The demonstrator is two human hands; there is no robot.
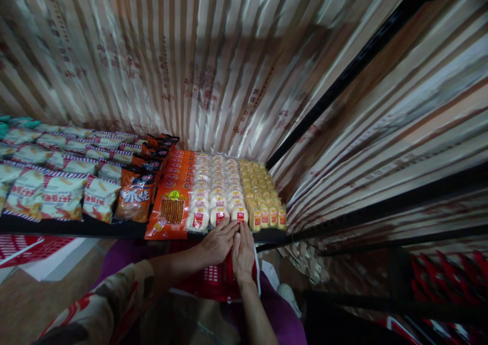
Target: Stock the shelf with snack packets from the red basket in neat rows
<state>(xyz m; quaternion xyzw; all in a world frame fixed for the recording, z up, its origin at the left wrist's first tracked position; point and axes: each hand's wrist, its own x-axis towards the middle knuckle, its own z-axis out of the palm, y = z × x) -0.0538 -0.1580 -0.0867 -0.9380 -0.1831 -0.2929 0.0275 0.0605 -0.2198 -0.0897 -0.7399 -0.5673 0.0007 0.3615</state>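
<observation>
Remotely, I had my left hand [218, 240] and right hand [243, 254] side by side at the shelf [95, 227]; their fingers lay close together against the front round cake [240, 216], though I couldn't tell whether they gripped it; it fronted a row beside small yellow packs [263, 195]; a red basket [211, 275] sat below.

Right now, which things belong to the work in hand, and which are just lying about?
In use, apparently:
round white packs, under left hand and right hand
perhaps red basket below

Seemingly idle:
orange packets
white snack bags
brown snack bags
yellow packs
</observation>
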